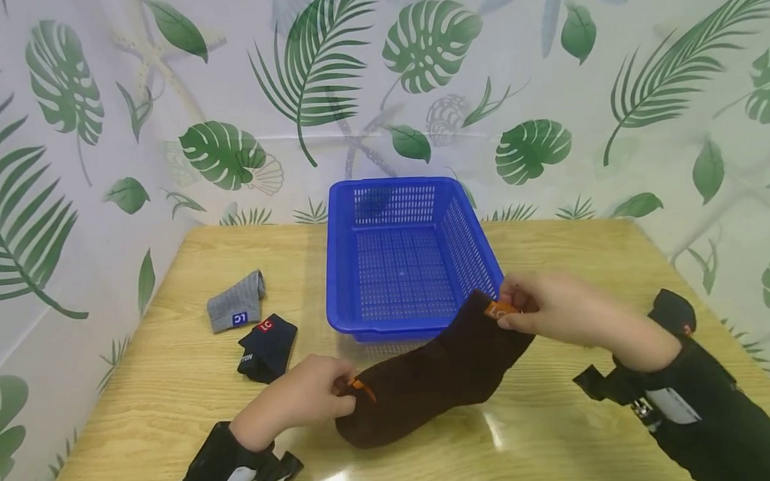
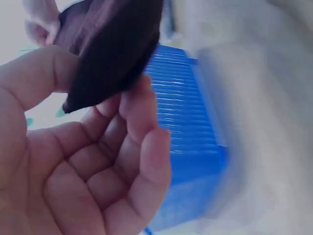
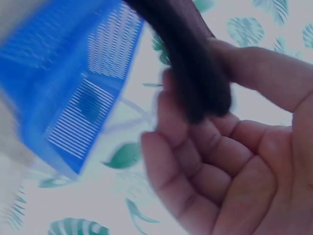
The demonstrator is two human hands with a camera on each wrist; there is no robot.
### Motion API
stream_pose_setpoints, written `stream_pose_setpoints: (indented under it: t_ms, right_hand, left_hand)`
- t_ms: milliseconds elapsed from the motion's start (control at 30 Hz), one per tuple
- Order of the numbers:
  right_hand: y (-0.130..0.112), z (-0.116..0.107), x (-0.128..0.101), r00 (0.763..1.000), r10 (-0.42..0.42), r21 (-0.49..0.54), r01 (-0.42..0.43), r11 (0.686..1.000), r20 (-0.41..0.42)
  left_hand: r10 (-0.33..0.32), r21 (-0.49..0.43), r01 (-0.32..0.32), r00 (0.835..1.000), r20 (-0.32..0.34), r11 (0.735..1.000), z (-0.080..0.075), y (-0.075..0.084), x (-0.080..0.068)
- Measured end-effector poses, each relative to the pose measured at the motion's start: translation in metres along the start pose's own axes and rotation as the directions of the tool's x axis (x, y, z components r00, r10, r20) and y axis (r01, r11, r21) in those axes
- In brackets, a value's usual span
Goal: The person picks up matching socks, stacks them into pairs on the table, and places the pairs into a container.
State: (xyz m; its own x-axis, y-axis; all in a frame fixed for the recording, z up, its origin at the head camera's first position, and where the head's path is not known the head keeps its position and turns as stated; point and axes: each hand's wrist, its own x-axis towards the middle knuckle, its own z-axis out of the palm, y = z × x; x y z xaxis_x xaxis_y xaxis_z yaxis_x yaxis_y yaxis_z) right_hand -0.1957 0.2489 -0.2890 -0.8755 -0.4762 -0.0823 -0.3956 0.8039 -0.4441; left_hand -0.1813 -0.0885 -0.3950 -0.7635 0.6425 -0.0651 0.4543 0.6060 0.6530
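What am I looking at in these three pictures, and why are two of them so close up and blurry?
No machine here: a person works bare-handed, wearing cameras. The wide picture comes from the head camera; the close ones from each wrist. The left hand and right hand each pinch one end of a dark brown sock above a wooden table. Behind it sits a blue basket; to the left lie a grey sock and a navy sock.

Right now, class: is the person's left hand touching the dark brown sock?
Touching. The left wrist view shows the left hand pinching the dark brown sock between thumb and fingers.
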Motion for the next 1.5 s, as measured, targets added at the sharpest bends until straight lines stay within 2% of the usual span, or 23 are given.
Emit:
stream_pose_setpoints:
  t_ms: [100, 200, 267, 367, 433, 533, 600, 700, 867, 967, 1167, 1267, 1333, 1400, 1500]
  right_hand:
    - [-0.007, -0.026, 0.015, 0.993, -0.028, 0.001, 0.029, 1.0, -0.113]
    - [-0.015, -0.049, 0.035, 0.963, -0.054, -0.061, 0.039, 0.997, -0.265]
    - [-0.021, -0.06, 0.05, 0.933, -0.052, -0.085, 0.023, 0.996, -0.356]
    - [-0.028, -0.069, 0.078, 0.892, -0.008, -0.04, -0.011, 0.999, -0.452]
    - [-0.029, -0.069, 0.1, 0.875, 0.035, 0.015, -0.032, 0.999, -0.484]
    - [-0.021, -0.06, 0.134, 0.861, 0.087, 0.067, -0.062, 0.996, -0.501]
    - [-0.011, -0.05, 0.155, 0.866, 0.115, 0.094, -0.079, 0.992, -0.487]
    - [0.009, -0.03, 0.18, 0.872, 0.177, 0.169, -0.111, 0.979, -0.457]
    - [0.039, 0.004, 0.206, 0.878, 0.276, 0.278, -0.174, 0.945, -0.39]
    - [0.049, 0.021, 0.212, 0.881, 0.307, 0.274, -0.214, 0.938, -0.361]
    - [0.061, 0.048, 0.222, 0.866, 0.377, 0.271, -0.296, 0.916, -0.328]
    - [0.064, 0.056, 0.229, 0.858, 0.391, 0.288, -0.302, 0.909, -0.333]
    - [0.066, 0.061, 0.234, 0.858, 0.383, 0.289, -0.292, 0.912, -0.343]
    - [0.068, 0.066, 0.238, 0.863, 0.369, 0.295, -0.273, 0.915, -0.344]
    - [0.073, 0.071, 0.243, 0.89, 0.337, 0.307, -0.242, 0.921, -0.309]
  left_hand:
    - [0.016, -0.052, -0.019, 0.999, -0.042, 0.998, -0.012, 0.012, -0.001]
    - [0.004, -0.096, -0.02, 0.987, -0.161, 0.995, -0.02, 0.022, 0.005]
    - [-0.035, -0.142, -0.002, 0.965, -0.261, 0.99, -0.022, 0.027, 0.013]
    - [-0.103, -0.216, 0.016, 0.912, -0.396, 0.976, -0.025, 0.03, 0.032]
    - [-0.137, -0.243, 0.024, 0.878, -0.459, 0.97, -0.025, 0.028, 0.046]
    - [-0.119, -0.174, 0.031, 0.844, -0.522, 0.984, -0.025, 0.022, 0.067]
    - [-0.098, -0.103, 0.049, 0.834, -0.543, 0.993, -0.023, 0.018, 0.079]
    - [-0.112, -0.007, 0.131, 0.818, -0.565, 0.991, -0.018, 0.015, 0.092]
    - [-0.217, 0.074, 0.306, 0.806, -0.55, 0.949, -0.009, 0.015, 0.108]
    - [-0.254, 0.119, 0.36, 0.822, -0.509, 0.926, -0.003, 0.014, 0.117]
    - [-0.333, 0.157, 0.425, 0.849, -0.409, 0.891, 0.001, 0.013, 0.126]
    - [-0.387, 0.161, 0.454, 0.862, -0.328, 0.876, -0.001, 0.013, 0.129]
    - [-0.427, 0.157, 0.476, 0.863, -0.269, 0.865, -0.003, 0.012, 0.131]
    - [-0.457, 0.157, 0.492, 0.864, -0.213, 0.857, -0.004, 0.011, 0.133]
    - [-0.48, 0.16, 0.497, 0.867, -0.138, 0.853, -0.005, 0.009, 0.134]
